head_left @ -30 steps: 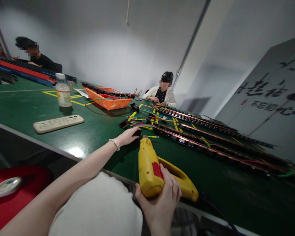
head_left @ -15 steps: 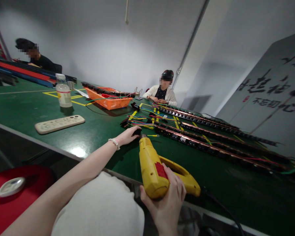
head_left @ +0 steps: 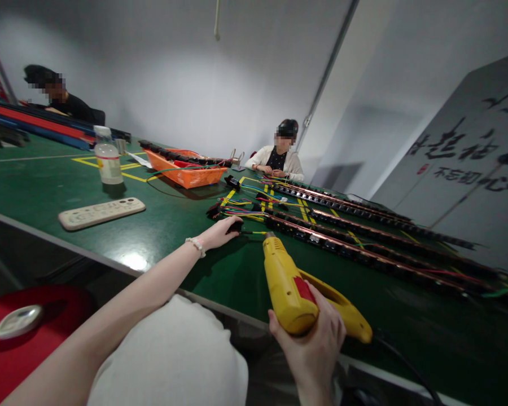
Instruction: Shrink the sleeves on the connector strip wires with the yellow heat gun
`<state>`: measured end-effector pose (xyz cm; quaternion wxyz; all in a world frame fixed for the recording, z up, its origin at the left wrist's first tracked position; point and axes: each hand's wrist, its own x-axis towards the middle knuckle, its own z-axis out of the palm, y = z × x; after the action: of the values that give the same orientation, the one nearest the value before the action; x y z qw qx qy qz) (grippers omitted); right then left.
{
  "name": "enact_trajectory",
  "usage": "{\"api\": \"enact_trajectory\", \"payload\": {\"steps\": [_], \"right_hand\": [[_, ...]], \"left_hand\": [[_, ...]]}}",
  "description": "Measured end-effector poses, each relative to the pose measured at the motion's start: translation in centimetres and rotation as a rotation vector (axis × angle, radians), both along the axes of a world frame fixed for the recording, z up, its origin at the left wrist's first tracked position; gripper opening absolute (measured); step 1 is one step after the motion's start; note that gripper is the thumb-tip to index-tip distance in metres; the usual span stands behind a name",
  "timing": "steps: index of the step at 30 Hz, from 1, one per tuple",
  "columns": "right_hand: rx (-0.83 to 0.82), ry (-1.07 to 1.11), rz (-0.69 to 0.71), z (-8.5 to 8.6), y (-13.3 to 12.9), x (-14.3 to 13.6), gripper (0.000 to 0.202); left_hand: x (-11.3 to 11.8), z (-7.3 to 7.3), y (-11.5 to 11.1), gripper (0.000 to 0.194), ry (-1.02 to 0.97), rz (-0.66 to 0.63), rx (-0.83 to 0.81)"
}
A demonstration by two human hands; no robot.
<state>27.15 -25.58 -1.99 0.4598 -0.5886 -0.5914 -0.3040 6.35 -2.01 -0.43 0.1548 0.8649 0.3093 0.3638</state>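
Observation:
My right hand (head_left: 315, 332) is wrapped round a yellow heat gun (head_left: 290, 290) with a red patch, low over the front of the green table (head_left: 169, 225). The nozzle points away from me, at the yellow-green end of a short wire (head_left: 256, 233). My left hand (head_left: 222, 232) grips a small black connector (head_left: 236, 226) from which that wire sticks out to the right. Just beyond lie bundles of coloured wires (head_left: 248, 208) with black plugs, joined to long black strips with copper-coloured bars (head_left: 334, 243).
An orange basket (head_left: 188, 176) holds red parts and a black strip. A bottle (head_left: 109, 160) and a beige power strip (head_left: 101, 214) stand and lie on the left. Two people sit across the table. A red stool (head_left: 46, 349) is at the lower left; a black cord (head_left: 406, 361) trails right.
My right hand has moved the heat gun to the right, so its nozzle has shifted from beside the black connector to the wire's far end. My left hand has stayed nearly still.

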Motion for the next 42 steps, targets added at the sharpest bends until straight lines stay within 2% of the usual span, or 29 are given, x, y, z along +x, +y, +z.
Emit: {"api": "enact_trajectory", "payload": {"steps": [6, 15, 33, 42], "right_hand": [[0.035, 0.026, -0.08, -0.2, 0.4, 1.2, 0.085], [0.04, 0.029, -0.095, 0.2, 0.2, 0.4, 0.083], [-0.013, 0.051, 0.106, -0.1, -0.5, -4.7, 0.083], [-0.072, -0.004, 0.135, 0.0, -0.7, -5.4, 0.083]], "left_hand": [[0.0, 0.0, 0.0, 0.038, 0.003, 0.003, -0.007], [0.3, 0.0, 0.0, 0.036, -0.012, 0.012, -0.013], [0.6, -0.1, -0.1, 0.044, 0.007, 0.015, 0.017], [0.4, 0.2, -0.3, 0.047, -0.021, -0.018, -0.009]]}}
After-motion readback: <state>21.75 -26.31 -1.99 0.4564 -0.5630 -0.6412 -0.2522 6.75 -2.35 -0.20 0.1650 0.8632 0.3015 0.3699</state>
